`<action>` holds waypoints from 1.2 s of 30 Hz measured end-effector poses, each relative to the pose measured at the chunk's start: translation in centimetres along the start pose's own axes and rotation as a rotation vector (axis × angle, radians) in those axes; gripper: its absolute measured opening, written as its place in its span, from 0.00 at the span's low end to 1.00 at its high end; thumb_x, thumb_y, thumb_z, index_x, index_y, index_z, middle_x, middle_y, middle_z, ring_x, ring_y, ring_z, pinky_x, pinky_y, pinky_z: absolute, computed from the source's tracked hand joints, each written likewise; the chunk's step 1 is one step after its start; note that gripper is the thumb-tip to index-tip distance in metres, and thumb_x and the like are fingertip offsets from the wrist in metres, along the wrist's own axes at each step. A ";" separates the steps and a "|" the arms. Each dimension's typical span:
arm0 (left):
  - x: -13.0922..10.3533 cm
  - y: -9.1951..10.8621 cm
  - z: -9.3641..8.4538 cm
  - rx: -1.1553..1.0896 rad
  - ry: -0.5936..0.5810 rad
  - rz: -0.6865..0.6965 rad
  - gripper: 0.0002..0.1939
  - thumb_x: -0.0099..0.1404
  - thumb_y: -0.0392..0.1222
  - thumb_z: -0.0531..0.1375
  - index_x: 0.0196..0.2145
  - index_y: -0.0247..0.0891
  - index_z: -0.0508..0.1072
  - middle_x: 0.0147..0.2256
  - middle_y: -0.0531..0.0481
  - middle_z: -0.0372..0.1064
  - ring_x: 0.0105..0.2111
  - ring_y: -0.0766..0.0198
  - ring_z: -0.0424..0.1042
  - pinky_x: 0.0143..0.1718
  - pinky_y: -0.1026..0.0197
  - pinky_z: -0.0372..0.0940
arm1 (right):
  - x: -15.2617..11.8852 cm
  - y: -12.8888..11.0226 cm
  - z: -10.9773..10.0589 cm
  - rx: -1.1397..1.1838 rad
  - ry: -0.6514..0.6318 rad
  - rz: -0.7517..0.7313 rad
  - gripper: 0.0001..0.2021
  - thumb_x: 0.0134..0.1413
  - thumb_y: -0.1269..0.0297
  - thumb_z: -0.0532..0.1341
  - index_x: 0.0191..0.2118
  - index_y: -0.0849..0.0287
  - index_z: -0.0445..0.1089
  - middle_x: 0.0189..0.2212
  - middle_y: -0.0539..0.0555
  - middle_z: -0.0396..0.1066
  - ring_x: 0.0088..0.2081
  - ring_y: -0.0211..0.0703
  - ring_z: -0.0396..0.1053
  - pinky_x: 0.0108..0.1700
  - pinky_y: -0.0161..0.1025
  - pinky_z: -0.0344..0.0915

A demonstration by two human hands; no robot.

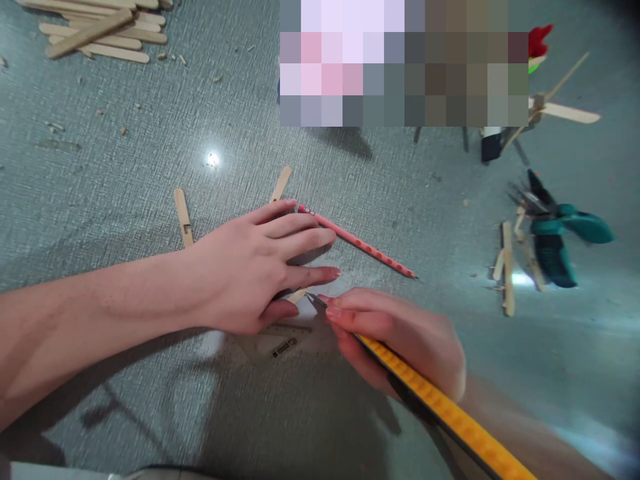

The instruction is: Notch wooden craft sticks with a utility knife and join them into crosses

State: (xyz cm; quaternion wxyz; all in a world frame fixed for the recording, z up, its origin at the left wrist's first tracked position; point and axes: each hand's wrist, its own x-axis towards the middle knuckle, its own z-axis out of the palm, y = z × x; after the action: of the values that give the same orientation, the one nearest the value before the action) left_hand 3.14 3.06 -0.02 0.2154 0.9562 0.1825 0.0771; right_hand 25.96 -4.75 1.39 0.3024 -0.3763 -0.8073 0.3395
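My left hand (255, 267) lies spread and palm down on the grey table, its fingers pointing right. Under its thumb and index finger shows the end of a small wooden stick (299, 294), beside a clear ruler (270, 341). My right hand (395, 333) is closed round a yellow and black craft knife (425, 393), whose blade tip touches or nearly touches that stick end. A pink pencil (370, 248) rests beyond my left fingertips. A notched wooden stick (183, 217) pokes out behind my left wrist, and another stick (282, 183) shows past the fingers.
A pile of wooden sticks (100, 33) is at the top left, with small scraps scattered nearby. Teal-handled pliers (555, 227) and cut wood pieces (508, 267) lie at the right. A wooden stick assembly (537, 110) stands behind them. A pixelated patch hides the top centre.
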 end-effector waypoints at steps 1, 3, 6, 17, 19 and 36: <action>0.0 0.0 0.0 -0.001 0.001 0.001 0.29 0.64 0.50 0.61 0.62 0.47 0.65 0.65 0.45 0.57 0.66 0.48 0.54 0.70 0.40 0.45 | 0.0 0.0 0.0 0.000 0.011 -0.002 0.15 0.58 0.79 0.59 0.47 0.53 0.68 0.25 0.48 0.73 0.29 0.40 0.74 0.33 0.37 0.74; 0.0 0.0 0.0 -0.006 0.007 0.002 0.29 0.64 0.50 0.61 0.62 0.47 0.66 0.65 0.45 0.57 0.66 0.48 0.55 0.70 0.40 0.46 | 0.1 0.1 -0.1 -0.003 0.024 -0.009 0.16 0.57 0.79 0.59 0.47 0.52 0.68 0.24 0.47 0.72 0.29 0.40 0.75 0.33 0.37 0.75; 0.1 0.1 -0.1 -0.007 0.012 0.001 0.29 0.64 0.50 0.61 0.62 0.46 0.66 0.65 0.44 0.58 0.66 0.47 0.55 0.69 0.40 0.47 | 0.2 0.0 -0.1 -0.009 0.036 0.002 0.16 0.57 0.79 0.58 0.47 0.52 0.68 0.25 0.47 0.73 0.28 0.39 0.75 0.32 0.36 0.75; 0.1 0.1 0.0 0.009 -0.003 0.000 0.29 0.64 0.51 0.61 0.62 0.47 0.65 0.66 0.45 0.56 0.66 0.48 0.54 0.70 0.40 0.45 | 0.2 0.1 0.1 -0.043 0.030 -0.024 0.13 0.60 0.76 0.58 0.47 0.53 0.68 0.29 0.50 0.75 0.29 0.39 0.75 0.30 0.36 0.74; 0.0 0.1 0.0 0.009 0.000 0.002 0.30 0.64 0.51 0.61 0.62 0.47 0.65 0.66 0.45 0.56 0.66 0.48 0.54 0.70 0.40 0.45 | 0.0 0.0 0.2 -0.055 0.010 -0.013 0.14 0.60 0.76 0.58 0.48 0.52 0.68 0.30 0.49 0.75 0.31 0.39 0.75 0.31 0.36 0.74; 0.0 0.1 -0.1 0.018 -0.008 -0.004 0.30 0.64 0.50 0.61 0.62 0.46 0.65 0.66 0.45 0.56 0.66 0.48 0.54 0.70 0.41 0.46 | -0.6 0.1 0.3 -0.055 0.056 -0.005 0.15 0.58 0.79 0.60 0.48 0.54 0.68 0.30 0.50 0.75 0.30 0.38 0.75 0.33 0.36 0.75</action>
State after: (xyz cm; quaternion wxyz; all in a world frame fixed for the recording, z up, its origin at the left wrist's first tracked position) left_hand 3.13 2.97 0.14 0.2075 0.9581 0.1841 0.0712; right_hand 26.05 -5.30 1.01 0.3150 -0.3919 -0.8085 0.3059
